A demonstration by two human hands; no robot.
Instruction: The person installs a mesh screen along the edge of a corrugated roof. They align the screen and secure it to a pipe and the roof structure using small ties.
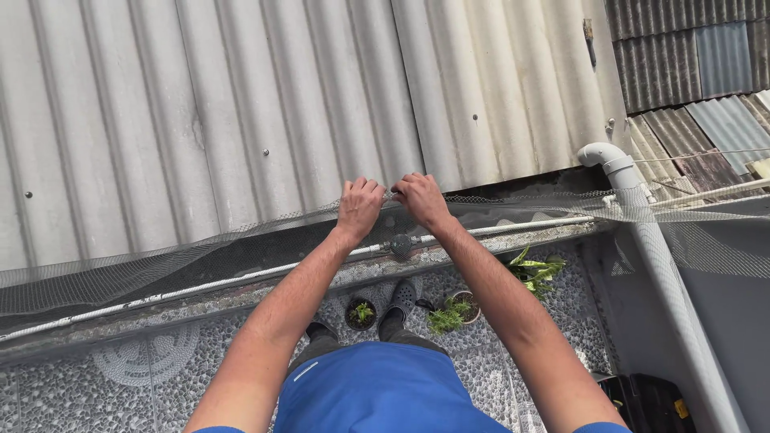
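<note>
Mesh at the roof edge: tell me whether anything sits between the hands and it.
Nothing visible does. The left hand and right hand already grip the top edge of the mesh against the corrugated roof.

Blue short-sleeved shirt point(385, 393) — small pale stripe mark near left chest. Forearms bare, no watch, no gloves on hands: left hand point(358, 207), right hand point(421, 199). Dark grey trousers point(389, 330) — dark perforated clog-type shoes point(403, 297), one partly hidden.
</note>
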